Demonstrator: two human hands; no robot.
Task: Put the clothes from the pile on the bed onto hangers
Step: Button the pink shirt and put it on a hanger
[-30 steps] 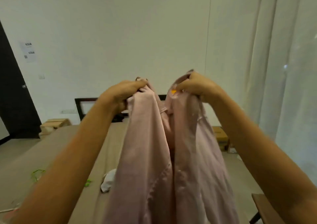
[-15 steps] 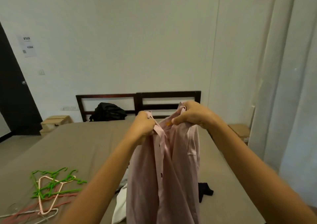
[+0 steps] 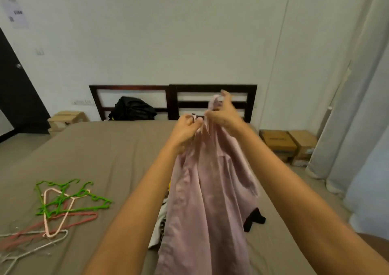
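A pale pink shirt hangs in the air above the bed, held up at its collar by both hands. My left hand pinches the collar edge on the left. Close beside it, my right hand grips the collar on the right, with a fold of cloth sticking up above the fingers. The shirt's body drapes down over the rest of the clothes pile, of which only a white patterned piece and a black garment show. Several plastic hangers, green, pink and white, lie tangled on the bed at the left.
A dark wooden headboard stands against the white wall with a black bag in front of it. Cardboard boxes sit on the floor right of the bed, another box on the left. Curtains hang along the right side.
Both hands have come down and moved closer together on the shirt's collar. The view has tilted downward, so the bed, the hangers and the headboard now show.
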